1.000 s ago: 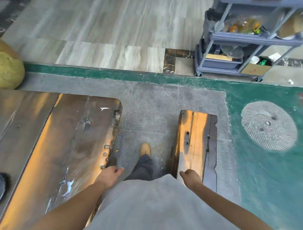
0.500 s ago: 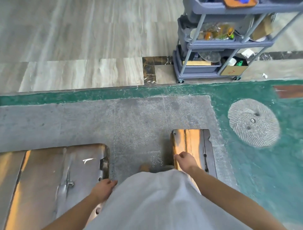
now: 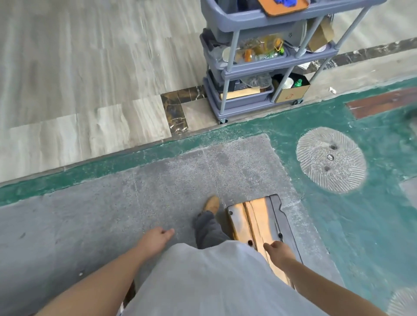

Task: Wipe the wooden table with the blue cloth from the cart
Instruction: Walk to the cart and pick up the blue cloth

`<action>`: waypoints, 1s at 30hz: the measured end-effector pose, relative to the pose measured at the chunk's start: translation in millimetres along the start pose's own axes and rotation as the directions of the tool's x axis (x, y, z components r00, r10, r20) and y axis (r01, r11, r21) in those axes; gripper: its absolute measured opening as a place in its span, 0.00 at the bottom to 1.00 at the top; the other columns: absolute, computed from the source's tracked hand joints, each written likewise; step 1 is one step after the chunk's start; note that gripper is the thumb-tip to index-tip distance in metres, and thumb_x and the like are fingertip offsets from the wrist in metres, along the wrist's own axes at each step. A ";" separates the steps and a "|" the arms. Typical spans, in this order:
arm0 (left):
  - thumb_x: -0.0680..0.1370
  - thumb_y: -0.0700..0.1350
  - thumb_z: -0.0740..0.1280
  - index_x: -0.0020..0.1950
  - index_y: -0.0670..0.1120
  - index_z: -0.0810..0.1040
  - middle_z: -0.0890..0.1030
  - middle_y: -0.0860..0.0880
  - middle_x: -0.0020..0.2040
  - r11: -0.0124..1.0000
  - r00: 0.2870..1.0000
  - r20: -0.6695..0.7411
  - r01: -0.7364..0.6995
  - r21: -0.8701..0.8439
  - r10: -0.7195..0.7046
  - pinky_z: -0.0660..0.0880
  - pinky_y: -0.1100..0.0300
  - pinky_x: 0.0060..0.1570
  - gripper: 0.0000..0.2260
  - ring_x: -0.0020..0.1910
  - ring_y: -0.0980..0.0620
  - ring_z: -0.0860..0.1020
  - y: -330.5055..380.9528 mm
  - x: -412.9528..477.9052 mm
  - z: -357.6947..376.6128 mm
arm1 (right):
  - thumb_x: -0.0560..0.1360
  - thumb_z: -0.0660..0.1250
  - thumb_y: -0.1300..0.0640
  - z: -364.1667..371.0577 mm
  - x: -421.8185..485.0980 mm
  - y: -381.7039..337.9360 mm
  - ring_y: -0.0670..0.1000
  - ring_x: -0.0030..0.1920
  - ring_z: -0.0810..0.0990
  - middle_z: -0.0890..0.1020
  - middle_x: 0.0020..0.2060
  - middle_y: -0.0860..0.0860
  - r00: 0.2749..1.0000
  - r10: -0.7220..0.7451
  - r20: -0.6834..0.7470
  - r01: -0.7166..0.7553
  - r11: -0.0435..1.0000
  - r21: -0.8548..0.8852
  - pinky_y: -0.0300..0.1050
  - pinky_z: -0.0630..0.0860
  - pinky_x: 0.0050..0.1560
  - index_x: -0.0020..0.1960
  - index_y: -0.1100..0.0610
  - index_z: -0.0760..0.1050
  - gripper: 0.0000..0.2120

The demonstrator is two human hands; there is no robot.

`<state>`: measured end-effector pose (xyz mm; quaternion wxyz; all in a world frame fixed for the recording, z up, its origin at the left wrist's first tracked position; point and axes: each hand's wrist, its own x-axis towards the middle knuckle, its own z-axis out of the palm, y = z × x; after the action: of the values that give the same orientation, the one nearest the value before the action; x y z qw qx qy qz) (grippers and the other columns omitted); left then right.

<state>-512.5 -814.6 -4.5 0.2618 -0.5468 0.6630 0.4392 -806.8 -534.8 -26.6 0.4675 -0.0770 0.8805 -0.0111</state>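
A grey three-shelf cart point(image 3: 257, 22) stands ahead at the top of the view. On its top shelf lies an orange tray point(image 3: 282, 8) with the blue cloth point(image 3: 285, 2) on it, cut off by the frame edge. My left hand point(image 3: 155, 238) hangs over the grey floor, empty, fingers loosely apart. My right hand point(image 3: 278, 249) is over a wooden bench point(image 3: 252, 216), empty too, with its fingers loosely curled. Only a dark sliver of the wooden table point(image 3: 129, 293) shows by my left forearm.
The cart's lower shelves hold bottles, plates and a cardboard box point(image 3: 291, 92). A round ribbed stone disc point(image 3: 330, 162) is set in the green floor at right. My foot point(image 3: 212, 204) is on the grey slab beside the bench.
I have moved forward toward the cart, which is now nearer and larger. The wooden table has slid out of view at lower left. My left hand has left the table's edge.
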 end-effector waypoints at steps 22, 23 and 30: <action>0.85 0.57 0.60 0.43 0.43 0.73 0.77 0.43 0.41 0.980 0.986 -0.016 0.164 0.117 -0.163 0.71 0.55 0.44 0.20 0.40 0.45 0.77 173.4 177.2 -202.6 | 0.80 0.61 0.42 -224.5 150.2 -307.2 0.52 0.39 0.77 0.77 0.37 0.49 0.958 -0.285 0.047 0.274 0.949 0.153 0.45 0.69 0.39 0.42 0.52 0.72 0.15; 0.85 0.57 0.59 0.43 0.43 0.73 0.77 0.43 0.42 0.976 0.985 -0.007 0.174 0.131 -0.174 0.71 0.55 0.44 0.19 0.40 0.45 0.77 178.3 187.9 -208.2 | 0.80 0.61 0.43 -234.7 158.9 -315.3 0.51 0.38 0.76 0.77 0.36 0.48 0.956 -0.291 0.045 0.281 0.948 0.152 0.45 0.69 0.37 0.42 0.52 0.72 0.15; 0.84 0.56 0.62 0.40 0.42 0.72 0.74 0.43 0.35 0.974 0.975 0.017 0.219 0.052 -0.220 0.65 0.55 0.38 0.20 0.33 0.46 0.73 257.0 276.2 -244.2 | 0.80 0.61 0.45 -322.0 227.6 -354.3 0.52 0.36 0.73 0.75 0.34 0.49 0.971 -0.239 0.018 0.234 0.961 0.147 0.45 0.66 0.35 0.40 0.53 0.70 0.15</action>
<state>-798.6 -1159.3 -40.4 0.3296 -0.6049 0.6064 0.3972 -1153.5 -934.9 0.0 0.4827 -0.1477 0.8536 -0.1291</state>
